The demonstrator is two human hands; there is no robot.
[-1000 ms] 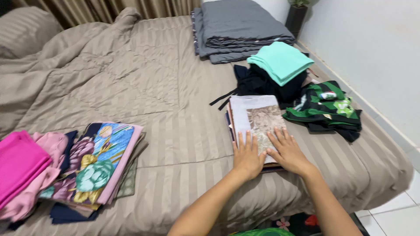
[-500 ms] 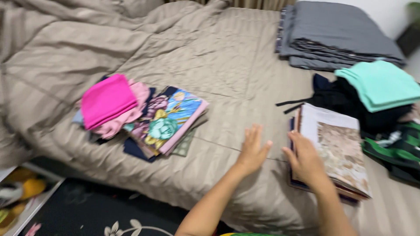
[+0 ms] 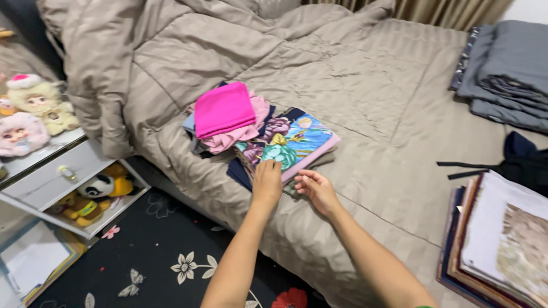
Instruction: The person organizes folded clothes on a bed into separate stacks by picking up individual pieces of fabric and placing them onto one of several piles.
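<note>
A stack of folded cloths topped by a bright floral one (image 3: 294, 141) lies near the bed's front edge. My left hand (image 3: 267, 181) rests its fingertips on the near edge of that floral cloth. Just to its right, my right hand (image 3: 317, 189) hovers with fingers spread at the stack's lower corner, holding nothing. Folded magenta (image 3: 224, 109) and pink cloths (image 3: 240, 134) sit beside the floral one on the left. At the right edge of the view lies another folded stack with a white and beige patterned top (image 3: 505, 245).
The bed (image 3: 365, 120) wears a taupe striped sheet with a rumpled quilt (image 3: 142, 51) at the back. Folded grey bedding (image 3: 505, 68) and dark clothes (image 3: 522, 162) lie at the right. A white shelf (image 3: 54, 179) with stuffed toys stands on the left, over a dark flowered rug (image 3: 160, 256).
The view swung left. Both hands left the patterned stack on the right and moved across the bed to the floral stack; the left hand now touches it.
</note>
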